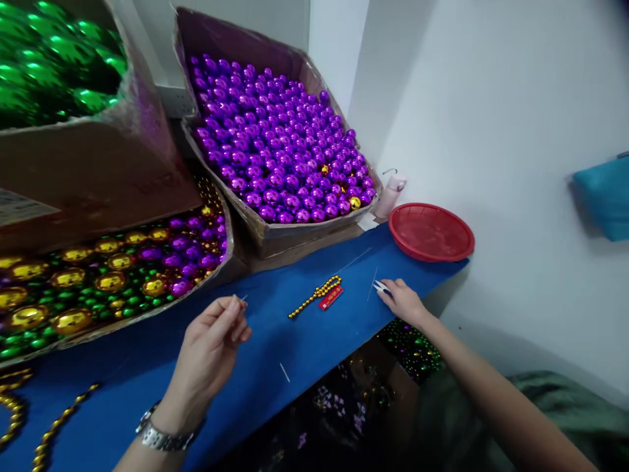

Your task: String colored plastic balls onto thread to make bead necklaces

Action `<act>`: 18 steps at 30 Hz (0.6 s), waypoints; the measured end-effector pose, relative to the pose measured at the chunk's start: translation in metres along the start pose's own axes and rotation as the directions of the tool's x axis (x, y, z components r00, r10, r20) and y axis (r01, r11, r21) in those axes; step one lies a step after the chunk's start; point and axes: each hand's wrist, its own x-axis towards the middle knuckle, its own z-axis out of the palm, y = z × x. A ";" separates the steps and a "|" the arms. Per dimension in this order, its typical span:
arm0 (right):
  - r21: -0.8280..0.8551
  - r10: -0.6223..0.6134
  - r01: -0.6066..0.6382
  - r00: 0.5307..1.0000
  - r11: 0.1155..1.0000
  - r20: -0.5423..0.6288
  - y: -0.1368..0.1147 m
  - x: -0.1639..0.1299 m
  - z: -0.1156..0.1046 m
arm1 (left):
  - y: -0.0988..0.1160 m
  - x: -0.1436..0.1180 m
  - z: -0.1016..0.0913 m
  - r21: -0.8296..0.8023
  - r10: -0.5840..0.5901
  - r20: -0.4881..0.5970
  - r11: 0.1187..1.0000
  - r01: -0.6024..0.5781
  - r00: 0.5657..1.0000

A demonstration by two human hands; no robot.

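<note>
My left hand (216,341), with a metal watch (164,432) on its wrist, is raised over the blue tabletop. Its thumb and fingertips pinch together, and a thin pale tip shows at them, too small to name. At the table's right side my right hand (400,300) has its fingers closed on small white-bladed thread snips (381,287), blades pointing left. Close by the snips lies a thin needle-like strand (372,286). Between my hands rest a short string of gold beads (317,295) and a small red packet (331,298).
A box of purple balls (275,137) stands behind the table, a box of green balls (54,59) at upper left. Below it is a box of mixed beads (113,282). Also here are a red basket (432,229), a pink bottle (392,195) and gold bead strings (54,429).
</note>
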 end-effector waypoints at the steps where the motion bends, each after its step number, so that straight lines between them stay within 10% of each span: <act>1: -0.022 0.019 -0.019 1.000 1.000 -0.008 0.001 0.004 0.003 | -0.005 -0.003 -0.002 0.007 -0.019 0.001 1.000 0.019 1.000; 18: -0.258 -0.475 0.450 0.879 0.855 -0.041 -0.041 0.008 -0.006 | -0.033 -0.024 0.010 0.041 -0.201 0.034 0.979 0.199 0.979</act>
